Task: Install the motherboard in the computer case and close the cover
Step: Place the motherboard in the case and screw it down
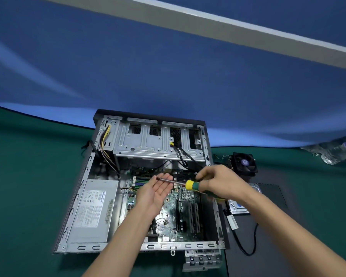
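Backdrop: blue cloth wall (168,66) fills the top half, with a grey-white band running diagonally across it.
Table: green cloth-covered surface (28,176), everything sits on it.
Computer case (84,162): lying flat on its side with the cover off, so the insides are wide open to the camera.
Side cover (268,236): dark panel lying flat on the table just right of the case, not on it.
Drive cage (148,140): bare silver metal bay at the far end of the case, black cables hanging down from it.
Power supply (94,208): grey box with a white label, sitting in the near-left corner of the case.
Motherboard (178,216): green board lying inside the case to the right of the power supply, black expansion slots on its right side, partly hidden under both forearms.
CPU cooler (245,162): black fan unit out on the table, just past the case's far-right corner.
Hard drive (236,206): on the dark cover by the case's right wall, mostly hidden by the right arm.
Left hand (158,190): palm up, fingers straight and relaxed, hovering over the board; the screwdriver's shaft lies across the fingers.
Right hand (218,180): wrapped around the screwdriver's handle, above the board's far-right part.
Screwdriver (190,184): yellow and green handle, metal shaft pointing left toward the left hand's fingertips.
Bracket (202,258): small metal slot piece sticking out at the case's near edge.
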